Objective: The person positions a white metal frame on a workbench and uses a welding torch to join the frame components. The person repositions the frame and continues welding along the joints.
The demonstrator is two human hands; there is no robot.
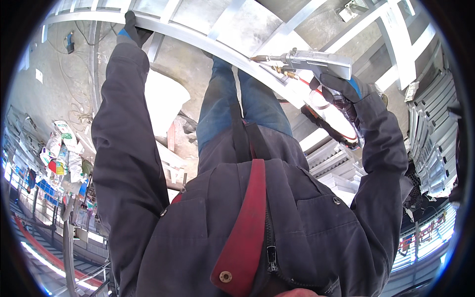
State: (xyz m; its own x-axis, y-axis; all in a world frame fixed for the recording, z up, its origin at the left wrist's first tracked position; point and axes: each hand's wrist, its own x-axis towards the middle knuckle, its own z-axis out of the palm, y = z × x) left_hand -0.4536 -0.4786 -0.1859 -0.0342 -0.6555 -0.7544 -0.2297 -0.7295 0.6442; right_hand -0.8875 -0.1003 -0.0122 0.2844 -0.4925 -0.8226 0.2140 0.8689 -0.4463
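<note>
My left hand [134, 30], in a dark glove with a blue band, grips the near bar of a pale metal frame [195, 40] at the far left. Its fingers lie over the bar's edge. On the right, my gloved right hand [341, 87] is closed round a grey welding gun [319, 62]. The gun's narrow, copper-coloured nozzle points left and lies close above the frame's near bar; I cannot tell if they touch. Brass fittings and a red hose [303, 80] show below its body. The gun's grip is mostly hidden by my glove.
Stacked metal profiles [430, 133] stand at the right. A white panel [166, 104] sits beside my left forearm. Cables lie on the concrete floor [59, 74], with a small blue-and-black tool [70, 43]. Bags and packages [63, 148] are piled at the left.
</note>
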